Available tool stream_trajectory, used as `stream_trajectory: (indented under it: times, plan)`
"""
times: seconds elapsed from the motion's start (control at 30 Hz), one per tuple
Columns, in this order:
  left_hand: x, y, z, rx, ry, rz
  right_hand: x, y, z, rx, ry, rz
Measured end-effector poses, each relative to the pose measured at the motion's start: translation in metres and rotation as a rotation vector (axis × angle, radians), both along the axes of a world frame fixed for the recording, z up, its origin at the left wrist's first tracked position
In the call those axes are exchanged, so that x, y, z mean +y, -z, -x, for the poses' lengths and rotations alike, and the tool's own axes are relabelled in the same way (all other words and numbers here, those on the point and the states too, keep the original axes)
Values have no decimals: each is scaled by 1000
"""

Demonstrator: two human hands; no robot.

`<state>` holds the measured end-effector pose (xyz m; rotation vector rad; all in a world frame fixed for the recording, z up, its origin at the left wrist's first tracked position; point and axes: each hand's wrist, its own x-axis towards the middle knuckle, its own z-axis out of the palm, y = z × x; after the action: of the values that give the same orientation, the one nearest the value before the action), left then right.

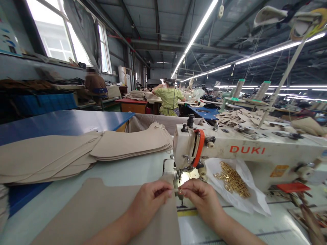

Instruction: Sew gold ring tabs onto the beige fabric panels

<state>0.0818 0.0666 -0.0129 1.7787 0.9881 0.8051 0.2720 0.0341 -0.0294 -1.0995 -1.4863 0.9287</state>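
Observation:
In the head view, my left hand (153,197) is closed in a pinch on a narrow beige strip (175,190), just in front of the sewing machine's needle area. My right hand (203,200) pinches a small gold metal fitting (180,191) at the strip's other end; its exact shape is mostly hidden by the fingertips. Below my left hand, a large flat beige panel (114,211) lies on the machine table. The white sewing machine (219,146), marked DUKI, stands right behind both hands with its lamp lit.
Gold metal fittings (233,180) are heaped on a white sheet (255,200) under the machine arm. Stacked beige panels (133,143) lie at the left, beside a blue-topped table (63,120). Two thread cones (263,90) stand behind the machine. Farther off, a person in green (167,98) sits.

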Motion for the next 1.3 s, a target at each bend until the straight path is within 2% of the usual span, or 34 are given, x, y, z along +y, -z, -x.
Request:
stream_trajectory:
  times: [0.17, 0.3, 0.4, 0.5, 0.6, 0.7, 0.87, 1.07, 1.3]
  plan:
    - [-1, -5, -3, -52, 20, 49, 1, -6, 1, 95, -77, 104]
    - [-2, -9, -2, -144, 92, 206, 1, -13, -2, 215, -202, 284]
    - [0, -9, -1, -183, 149, 297, 0, -15, -2, 264, -238, 360]
    - [1, -6, -1, -224, 146, 335, 0, -16, -1, 280, -200, 344]
    - [0, -5, -2, -236, 134, 340, 0, -15, 2, 291, -127, 262]
    - [-2, -7, -3, -233, 133, 323, 0, -13, 6, 289, -144, 226]
    - [-4, -10, -3, -245, 122, 329, -1, -10, 12, 306, -179, 283]
    - [-1, -14, -5, -312, 54, 507, 2, -11, 10, 334, -139, 322]
    - [2, -12, -9, -208, 105, 466, 1, -8, 13, 345, -162, 345]
